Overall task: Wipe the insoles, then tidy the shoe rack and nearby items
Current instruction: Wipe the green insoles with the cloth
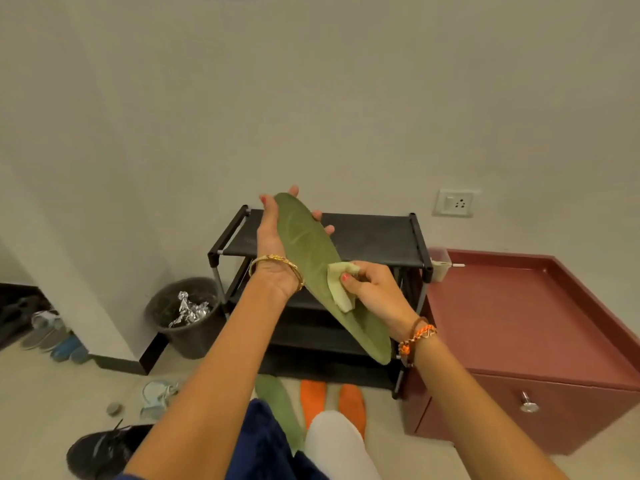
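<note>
My left hand [268,237] curls around the toe end of a green insole [322,268], held above the shoe rack [377,237]. At its 3 o'clock edge, my right hand [372,285] pinches a pale cloth [337,284] against it.

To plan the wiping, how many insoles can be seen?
4: green insole in the left hand; green one and two orange ones on the floor. Others may be hidden.
</note>
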